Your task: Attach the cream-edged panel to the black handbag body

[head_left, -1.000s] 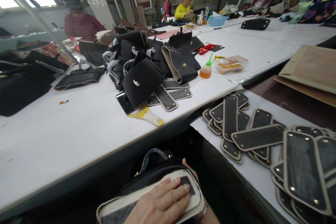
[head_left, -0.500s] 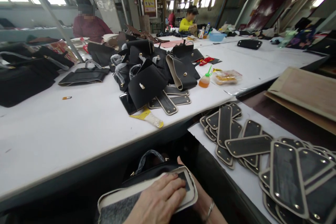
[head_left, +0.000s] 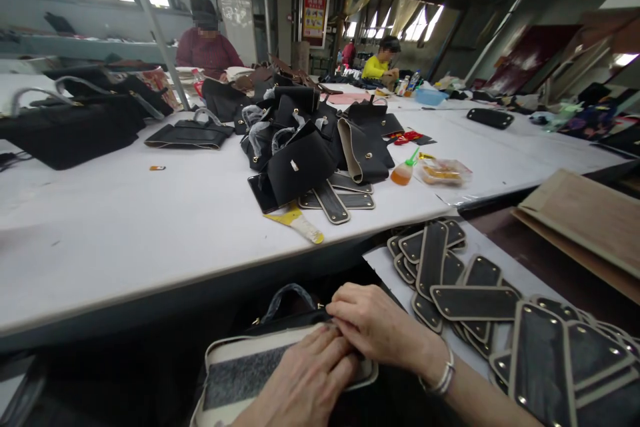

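Note:
A black handbag (head_left: pixel 267 328) lies before me below the table edge, its cream-bordered base with a grey felt strip (head_left: pixel 240 373) facing up. Its looped handle (head_left: pixel 287 290) is wrapped in clear plastic. My left hand (head_left: pixel 313 373) rests flat on the base, fingers stretched toward its far right corner. At that corner my right hand (head_left: pixel 367 323) has its fingers bent and pinched on the bag's edge, close to the left fingertips. What lies under the fingers is hidden.
On the white table (head_left: pixel 150 233) lie a heap of black bags (head_left: pixel 305 153), a phone (head_left: pixel 262 192), a glue bottle (head_left: pixel 403 173) and a food pack (head_left: pixel 444 172). Dark studded base panels (head_left: pixel 475 302) are piled at right beside cardboard (head_left: pixel 585 227). Co-workers (head_left: pixel 207 47) sit across.
My right hand has come up from beneath the bag's right end to its upper edge, beside the left hand. The left hand stays on the base. The view has shifted.

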Available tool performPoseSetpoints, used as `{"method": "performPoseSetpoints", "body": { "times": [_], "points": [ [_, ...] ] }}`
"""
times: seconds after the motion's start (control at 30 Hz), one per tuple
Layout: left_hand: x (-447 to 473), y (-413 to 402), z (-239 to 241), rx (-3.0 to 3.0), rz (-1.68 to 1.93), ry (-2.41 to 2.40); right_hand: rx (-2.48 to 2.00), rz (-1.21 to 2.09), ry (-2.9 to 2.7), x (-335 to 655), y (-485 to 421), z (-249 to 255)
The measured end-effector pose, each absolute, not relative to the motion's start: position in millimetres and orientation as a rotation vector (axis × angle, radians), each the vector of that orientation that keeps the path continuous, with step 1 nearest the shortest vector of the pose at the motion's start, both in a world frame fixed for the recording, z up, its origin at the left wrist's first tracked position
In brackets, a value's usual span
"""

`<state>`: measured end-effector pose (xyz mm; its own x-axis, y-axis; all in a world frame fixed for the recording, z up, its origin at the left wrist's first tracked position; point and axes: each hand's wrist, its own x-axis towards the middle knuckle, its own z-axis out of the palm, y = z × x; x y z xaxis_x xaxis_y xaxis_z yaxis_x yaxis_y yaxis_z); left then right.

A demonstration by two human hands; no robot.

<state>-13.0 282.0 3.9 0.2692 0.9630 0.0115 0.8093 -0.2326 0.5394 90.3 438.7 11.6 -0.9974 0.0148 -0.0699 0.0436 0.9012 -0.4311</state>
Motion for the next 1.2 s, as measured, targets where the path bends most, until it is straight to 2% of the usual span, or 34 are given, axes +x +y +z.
{"method": "performPoseSetpoints", "body": {
  "times": [0.1, 0.23, 0.3, 0.43, 0.57, 0.67, 0.77, 0.93, 1.03, 1.1, 1.2],
  "points": [
    [-14.2, 279.9, 7.6, 2.137, 0.494, 1.616, -0.152, -0.474, 2.937, 77.7, 443.6, 12.2],
    [-15.0, 278.2, 15.4, 2.125, 0.517, 1.633, -0.342, -0.451, 2.879, 73.2, 450.1, 10.3],
    [-15.3, 278.6, 15.9, 2.107, 0.555, 1.636, -0.285, -0.651, 2.883, 71.3, 451.2, 3.2],
    [-14.8, 280.0, 9.9, 2.040, 0.611, 1.601, 0.254, -1.259, 2.855, 69.2, 450.0, -20.2],
    [-13.5, 279.2, 8.6, 1.973, 0.700, 1.604, 0.688, -1.472, 2.781, 78.0, 445.1, -25.1],
    [-12.6, 276.2, 9.8, 1.922, 0.730, 1.656, 0.708, -1.618, 2.768, 83.1, 436.2, -8.6],
    [-11.3, 272.2, 5.4, 1.886, 0.710, 1.644, 0.365, -1.521, 2.874, 74.8, 427.9, 9.4],
    [-11.4, 268.4, -6.1, 1.912, 0.648, 1.681, -0.177, -0.954, 2.912, 38.0, 422.4, 15.3],
    [-13.0, 269.5, -9.7, 1.967, 0.656, 1.657, -0.369, -0.739, 2.849, 19.9, 420.2, 9.5],
    [-13.8, 270.5, -11.5, 1.973, 0.673, 1.643, -0.351, -0.859, 2.790, 12.4, 417.9, 3.3],
    [-14.4, 270.9, -12.7, 1.960, 0.753, 1.632, -0.029, -1.266, 2.718, 5.8, 414.0, -6.6]
  ]
}}
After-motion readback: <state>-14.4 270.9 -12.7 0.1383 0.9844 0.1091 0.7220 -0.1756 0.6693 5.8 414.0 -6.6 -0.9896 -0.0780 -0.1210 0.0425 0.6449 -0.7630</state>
